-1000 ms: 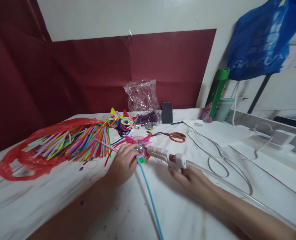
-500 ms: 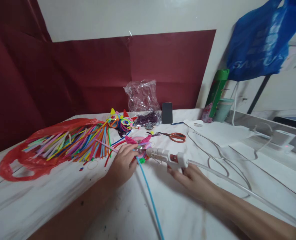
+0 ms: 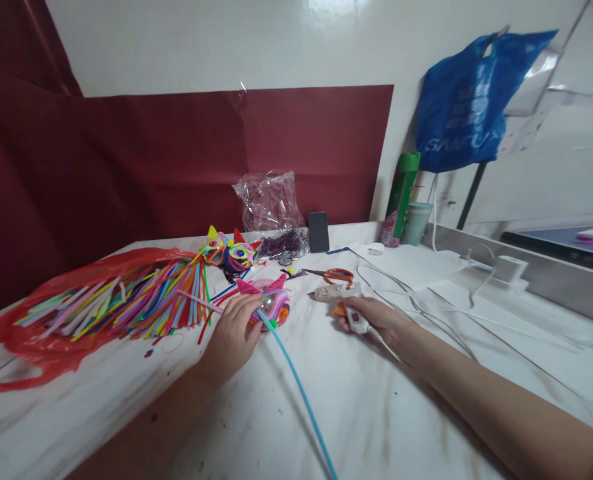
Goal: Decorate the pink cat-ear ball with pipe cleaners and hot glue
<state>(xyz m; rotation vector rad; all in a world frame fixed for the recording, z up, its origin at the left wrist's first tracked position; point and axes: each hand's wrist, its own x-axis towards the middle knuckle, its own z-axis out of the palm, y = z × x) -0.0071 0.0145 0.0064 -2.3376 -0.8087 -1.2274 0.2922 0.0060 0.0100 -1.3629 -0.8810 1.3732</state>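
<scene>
Gripping the handle of a white glue gun point(image 3: 334, 291), the right hand point(image 3: 376, 319) sits just right of the frame's centre, its fingers closed around the grip with the red switch showing and the nozzle pointing left. Just left of centre, the left hand point(image 3: 233, 332) pinches a pink paper figure point(image 3: 275, 304) that rests on the white counter point(image 3: 126, 400). A long blue strip point(image 3: 301, 393) runs from the figure toward the bottom edge. The gun's tip and the figure are near each other but apart. At the left lies a red plastic bag point(image 3: 6, 347) spread under a fan of coloured strips point(image 3: 116, 303). Behind the hands stand a many-coloured finished figure point(image 3: 226, 250), orange-handled scissors point(image 3: 339, 275) and a clear crumpled bag point(image 3: 266, 200). A blue bag point(image 3: 463, 127) hangs at the upper right.
</scene>
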